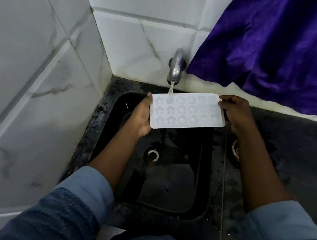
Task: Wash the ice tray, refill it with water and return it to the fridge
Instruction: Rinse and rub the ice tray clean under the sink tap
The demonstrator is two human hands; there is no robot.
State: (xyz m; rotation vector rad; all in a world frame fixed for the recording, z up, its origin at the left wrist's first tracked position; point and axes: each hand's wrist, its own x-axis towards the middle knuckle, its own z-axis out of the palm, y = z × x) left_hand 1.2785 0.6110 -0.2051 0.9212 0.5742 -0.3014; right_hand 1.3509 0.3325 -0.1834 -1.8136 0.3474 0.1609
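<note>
Where the task's thing is: the white ice tray is held in the air at the middle of the frame, over the far part of the sink, moulds facing up.
Tray moulds: three rows of six, with star shapes toward the left end and rounder ones in the middle. Those at the right end are too pale to make out.
Left hand: it holds the tray's left short end. The palm lies against that edge and the thumb tip shows at the far left corner. The fingers are hidden below the tray, so the grip is closed around that end.
Right hand: it holds the right short end. The thumb lies on top at the far right corner and the fingers curl down past the edge, a pinching grip on the tray.
Tap: a metal spout on the tiled wall, just above the tray's far edge.
Water: a thin stream falls from the spout onto the top row of moulds, near the left end.
Sink: black and wet, with a round drain below the tray.
Table: dark, speckled stone around the sink, wet at the right.
Cloth: purple, hanging in the upper right of the frame.
Sleeves: blue, pushed up both forearms.
</note>
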